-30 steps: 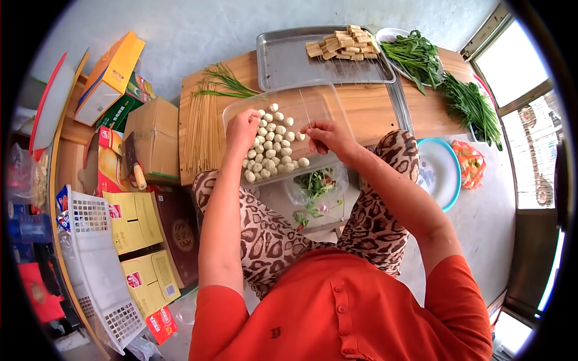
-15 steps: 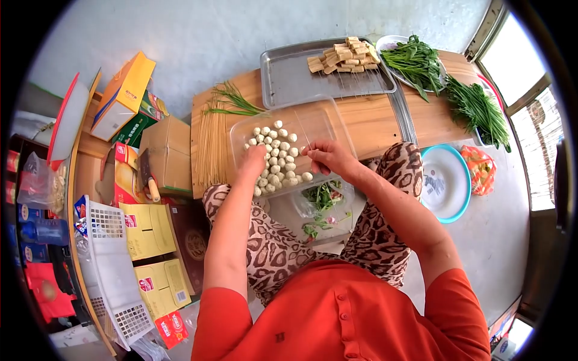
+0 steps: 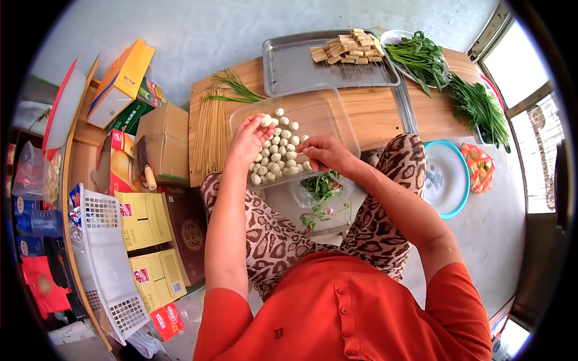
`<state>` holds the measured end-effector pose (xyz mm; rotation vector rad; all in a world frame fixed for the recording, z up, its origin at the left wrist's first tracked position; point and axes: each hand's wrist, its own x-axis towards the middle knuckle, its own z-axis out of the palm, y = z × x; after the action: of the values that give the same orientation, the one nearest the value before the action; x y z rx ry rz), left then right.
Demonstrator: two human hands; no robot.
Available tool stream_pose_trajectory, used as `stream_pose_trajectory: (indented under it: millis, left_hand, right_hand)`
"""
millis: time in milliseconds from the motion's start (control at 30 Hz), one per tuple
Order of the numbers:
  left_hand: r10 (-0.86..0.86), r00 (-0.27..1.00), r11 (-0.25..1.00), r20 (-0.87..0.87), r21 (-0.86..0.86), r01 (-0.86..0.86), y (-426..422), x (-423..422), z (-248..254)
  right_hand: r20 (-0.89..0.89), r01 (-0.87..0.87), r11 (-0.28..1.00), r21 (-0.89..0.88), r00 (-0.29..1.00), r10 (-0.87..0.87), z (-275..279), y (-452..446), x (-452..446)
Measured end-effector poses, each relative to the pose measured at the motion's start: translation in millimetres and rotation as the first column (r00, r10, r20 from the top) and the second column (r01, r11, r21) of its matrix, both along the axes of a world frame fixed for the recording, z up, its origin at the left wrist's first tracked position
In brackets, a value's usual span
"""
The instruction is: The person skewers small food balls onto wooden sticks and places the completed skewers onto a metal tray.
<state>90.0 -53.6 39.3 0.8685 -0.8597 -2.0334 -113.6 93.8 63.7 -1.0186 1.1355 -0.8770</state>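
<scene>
My left hand [image 3: 248,139] is raised over the left side of a clear plastic tub [image 3: 328,114], pinching a pale speckled meatball [image 3: 266,120] at its fingertips. Many more such balls [image 3: 275,157] lie in the tub below it. My right hand [image 3: 325,153] is at the tub's right side, its fingers pinched. A thin skewer showed in these fingers a moment ago; now it is hardly visible. One ball [image 3: 304,139] sits right at the right fingertips; whether it touches them I cannot tell. Left of the tub lies a bundle of bamboo skewers [image 3: 209,135].
A metal tray [image 3: 295,66] with stacked tan rolled pieces [image 3: 349,47] stands behind the tub. Leafy greens [image 3: 418,60], long green stalks [image 3: 481,111] and metal skewers [image 3: 404,108] are to the right. A blue-rimmed basin [image 3: 445,180] stands lower right; cartons [image 3: 164,141] are at left.
My left hand has risen from among the balls and turned, bringing one ball up in its fingertips. The right hand has stayed nearly in place. The view has shifted slightly.
</scene>
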Motion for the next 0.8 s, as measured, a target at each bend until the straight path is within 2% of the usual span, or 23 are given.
stream_pose_trajectory:
  millis: [133, 367, 467, 533, 567, 600, 633, 667, 700, 767, 800]
  left_hand:
    - [0.036, 0.996, 0.999, -0.086, 0.017, -0.034, -6.0, 0.8, -1.4]
    - [0.047, 0.995, 0.998, -0.089, 0.055, -0.042, -5.3, -4.9, 0.0]
    - [0.050, 0.998, 0.999, -0.043, 0.003, -0.050, -5.3, -4.8, -3.6]
    - [0.038, 0.950, 0.985, 0.309, -0.171, 0.017, -4.0, -7.8, -8.0]
    - [0.037, 0.950, 0.985, 0.310, -0.169, 0.017, -1.7, -10.2, -11.2]
    - [0.096, 0.789, 0.898, 0.607, -0.395, 0.194, 1.0, -13.4, -16.8]
    - [0.241, 0.546, 0.747, 0.802, -0.513, 0.423, 4.0, -15.2, -23.3]
    - [0.373, 0.493, 0.603, 0.786, -0.609, 0.515, 8.7, -15.3, -29.4]
    - [0.376, 0.446, 0.527, 0.812, -0.584, 0.618, 13.6, -14.9, -24.2]
    - [0.266, 0.419, 0.565, 0.868, -0.493, 0.662, 22.7, -15.9, -14.8]
    - [0.263, 0.419, 0.566, 0.869, -0.490, 0.663, 22.6, -15.4, -14.4]
  right_hand:
    - [0.037, -0.030, 0.999, -0.014, 0.999, 0.030, 2.4, -1.5, 8.5]
    - [0.117, -0.040, 0.999, -0.009, 0.992, 0.041, 8.2, -4.6, 18.4]
    - [0.127, -0.012, 1.000, -0.002, 0.992, 0.012, 4.3, -6.8, 21.3]
    - [0.130, 0.018, 1.000, 0.002, 0.991, -0.018, 3.7, -7.1, 20.1]
    - [0.118, 0.058, 0.998, 0.007, 0.991, -0.059, 4.5, -6.6, 19.1]
    - [0.107, 0.098, 0.995, 0.011, 0.989, -0.098, 6.5, -6.4, 17.4]
    - [0.109, 0.095, 0.995, 0.012, 0.989, -0.096, 7.2, -6.1, 16.3]
    - [0.092, 0.109, 0.994, 0.024, 0.990, -0.111, 8.4, -6.0, 15.3]
    - [0.073, 0.124, 0.992, 0.036, 0.989, -0.127, 9.5, -6.3, 14.4]
    - [0.045, 0.119, 0.992, 0.034, 0.992, -0.120, 11.1, -6.0, 12.9]
    - [0.018, 0.117, 0.993, 0.034, 0.993, -0.118, 10.8, -5.4, 11.9]
